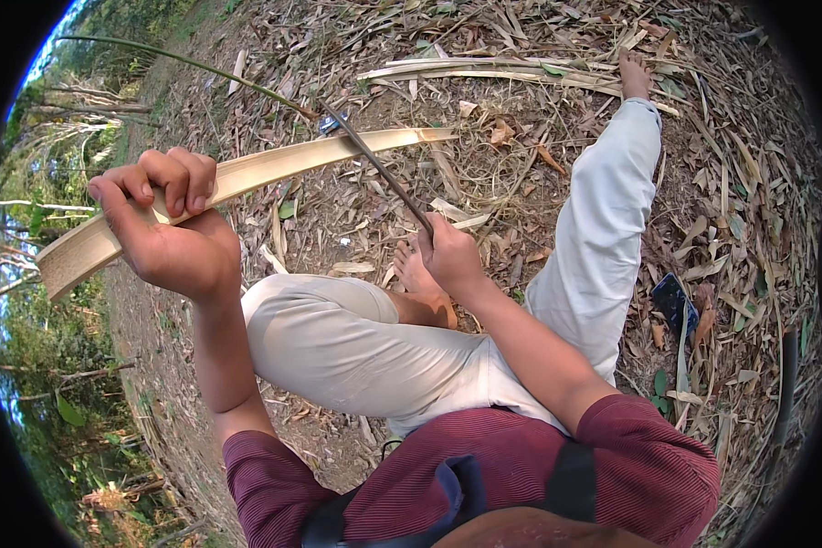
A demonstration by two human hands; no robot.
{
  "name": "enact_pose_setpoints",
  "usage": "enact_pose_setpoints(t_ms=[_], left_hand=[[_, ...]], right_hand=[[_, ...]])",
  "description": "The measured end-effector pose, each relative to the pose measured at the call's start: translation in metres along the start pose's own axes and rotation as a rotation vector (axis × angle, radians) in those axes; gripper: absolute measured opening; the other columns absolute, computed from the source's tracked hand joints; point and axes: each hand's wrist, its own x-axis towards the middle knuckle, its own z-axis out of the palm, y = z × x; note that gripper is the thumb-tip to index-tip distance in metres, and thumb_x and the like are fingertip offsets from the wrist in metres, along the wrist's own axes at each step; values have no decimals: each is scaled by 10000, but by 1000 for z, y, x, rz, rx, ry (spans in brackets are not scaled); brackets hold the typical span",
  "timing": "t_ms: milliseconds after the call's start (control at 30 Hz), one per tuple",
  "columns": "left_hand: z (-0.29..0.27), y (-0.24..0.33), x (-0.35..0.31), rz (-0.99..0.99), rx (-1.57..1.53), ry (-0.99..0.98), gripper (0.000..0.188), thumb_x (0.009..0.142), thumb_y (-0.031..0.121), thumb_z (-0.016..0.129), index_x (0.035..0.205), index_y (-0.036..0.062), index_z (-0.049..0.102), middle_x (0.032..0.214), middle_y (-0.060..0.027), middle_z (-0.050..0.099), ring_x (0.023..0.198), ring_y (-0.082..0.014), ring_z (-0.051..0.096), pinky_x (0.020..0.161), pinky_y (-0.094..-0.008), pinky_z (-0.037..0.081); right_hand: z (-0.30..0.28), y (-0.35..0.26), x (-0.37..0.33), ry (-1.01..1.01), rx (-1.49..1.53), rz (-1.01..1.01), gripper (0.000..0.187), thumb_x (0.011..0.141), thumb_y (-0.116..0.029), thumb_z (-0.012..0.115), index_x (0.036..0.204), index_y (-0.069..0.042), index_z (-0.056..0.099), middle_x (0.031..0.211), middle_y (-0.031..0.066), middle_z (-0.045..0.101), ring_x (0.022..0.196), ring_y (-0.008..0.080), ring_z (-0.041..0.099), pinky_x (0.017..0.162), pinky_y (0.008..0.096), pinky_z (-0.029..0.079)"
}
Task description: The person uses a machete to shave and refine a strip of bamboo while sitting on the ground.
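My left hand (175, 217) is closed around a broad, pale split-bamboo strip (269, 169), which slants up from the left toward the middle. My right hand (449, 254) grips a dark knife (384, 173), its blade seen nearly edge-on. That blade crosses over the strip to the right of my left hand; whether it cuts into the wood I cannot tell. From near the knife's far end a thin green strip (201, 69) runs to the upper left. How the two strips join there is not visible.
Several long pale strips (493, 68) lie beyond, near my outstretched right foot (634, 75). On the right a dark blue, phone-like slab (674, 301) rests on dry leaves. My bent left leg (338, 342) is below the knife. Trees (64, 347) stand at the left.
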Motion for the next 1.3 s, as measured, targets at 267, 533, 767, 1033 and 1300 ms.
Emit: enact_pose_setpoints(t_ms=[267,533,767,1033,1300], left_hand=[[-10,-5,4,-13,-15,14,318,1042,265,335,759,125,291,607,-20,256,551,-135,253,558,-280,261],[-4,-9,9,-14,19,48,297,1034,250,338,765,129,298,601,-21,277,550,-136,265,571,-294,271],[0,-7,5,-4,32,-9,294,1028,248,340,764,128,292,603,-22,280,549,-140,287,571,-298,283],[1,-5,-2,0,39,-76,314,1047,291,309,782,124,292,590,-24,272,542,-149,286,570,-311,287],[1,-9,9,13,28,-60,335,1045,333,343,804,101,337,581,-46,315,521,-147,301,507,-284,291]], right_hand=[[-5,-1,8,-127,2,262,205,933,-196,540,1003,-4,565,770,230,654,671,411,648,596,505,516],[11,52,16,-135,-168,380,182,928,-177,549,973,-1,559,753,249,646,672,421,648,576,501,520],[3,13,6,30,-146,28,177,923,-169,545,988,-5,557,702,226,641,662,424,644,590,516,518],[20,40,-5,-16,-59,505,232,907,-148,530,879,68,610,718,306,619,712,475,631,657,525,509],[-6,-2,3,16,161,156,200,906,-154,565,951,37,600,711,241,626,667,422,630,598,486,491]])
